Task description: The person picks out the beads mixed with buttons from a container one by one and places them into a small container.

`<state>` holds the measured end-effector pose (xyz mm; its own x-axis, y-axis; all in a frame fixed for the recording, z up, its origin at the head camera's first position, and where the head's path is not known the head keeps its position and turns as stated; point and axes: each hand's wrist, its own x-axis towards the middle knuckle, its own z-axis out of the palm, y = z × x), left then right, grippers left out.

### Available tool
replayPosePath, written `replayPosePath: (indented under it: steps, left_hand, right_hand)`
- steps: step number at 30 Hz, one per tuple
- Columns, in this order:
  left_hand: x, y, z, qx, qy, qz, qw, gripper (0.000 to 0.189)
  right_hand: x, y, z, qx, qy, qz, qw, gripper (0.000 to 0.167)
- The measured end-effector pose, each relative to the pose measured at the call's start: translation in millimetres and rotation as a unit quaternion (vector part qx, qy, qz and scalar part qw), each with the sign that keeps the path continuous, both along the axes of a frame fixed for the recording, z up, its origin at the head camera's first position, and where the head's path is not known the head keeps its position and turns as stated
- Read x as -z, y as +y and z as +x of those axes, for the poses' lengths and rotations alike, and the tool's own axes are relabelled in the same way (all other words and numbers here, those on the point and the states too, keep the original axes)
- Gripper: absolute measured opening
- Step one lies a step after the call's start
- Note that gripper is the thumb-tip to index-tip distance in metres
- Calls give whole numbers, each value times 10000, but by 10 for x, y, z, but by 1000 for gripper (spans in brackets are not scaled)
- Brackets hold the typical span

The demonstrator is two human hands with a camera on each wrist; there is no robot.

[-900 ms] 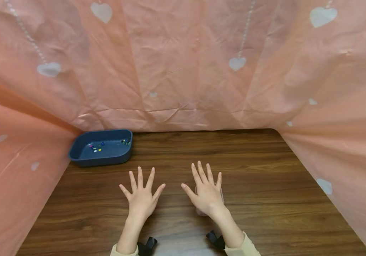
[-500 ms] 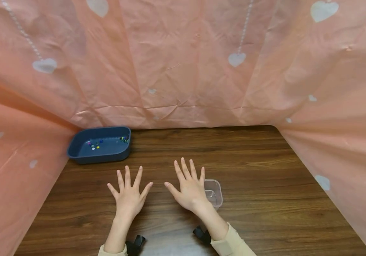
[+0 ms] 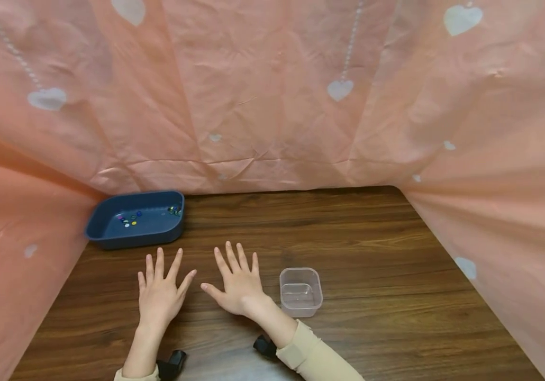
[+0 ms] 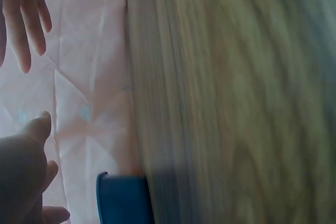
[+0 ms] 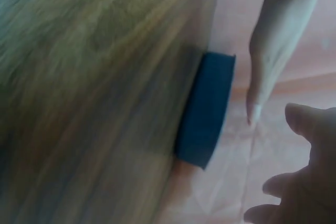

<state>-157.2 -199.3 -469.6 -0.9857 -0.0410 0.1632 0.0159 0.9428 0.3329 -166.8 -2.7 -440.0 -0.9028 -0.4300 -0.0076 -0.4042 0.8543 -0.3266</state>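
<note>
My left hand [image 3: 160, 299] is held palm down over the wooden table, its fingers straight and spread, holding nothing. Close beside it, my right hand [image 3: 240, 288] has the same spread pose and is free of any object. A blue tray [image 3: 134, 241] stands beyond the left hand at the back left; small colourful glass-like pieces [image 3: 129, 221] lie inside in two loose groups. To the right of the right forearm sits a small clear plastic box [image 3: 301, 312] without a lid. In the right wrist view, the tray's outer wall [image 5: 206, 111] shows past the fingers.
The dark wood-grain table [image 3: 396, 296] reaches back to a pink curtain [image 3: 272, 106] printed with white hearts, which also hangs at both sides. Black straps with mounts [image 3: 172, 364] sit at both wrists.
Both hands have moved left across the table, still spread. The clear box, mostly hidden under the right hand before, now shows fully. The head view has shifted slightly.
</note>
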Motion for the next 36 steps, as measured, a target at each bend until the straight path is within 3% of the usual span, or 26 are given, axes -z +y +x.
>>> replayPosePath:
  steps: [11, 24, 36]
  left_hand:
    - [61, -333, -53, -149, 88, -193, 9997, 70]
    - [31, -865, -182, -167, 2, -181, 9997, 75]
    - [46, -1234, -448, -218, -32, -373, 9991, 78]
  right_hand:
    - [155, -404, -215, 85, 278, 18, 9996, 78]
    - [169, -882, -451, 85, 525, 413, 9977, 75]
    - [206, -1195, -715, -167, 711, 929, 9930, 73]
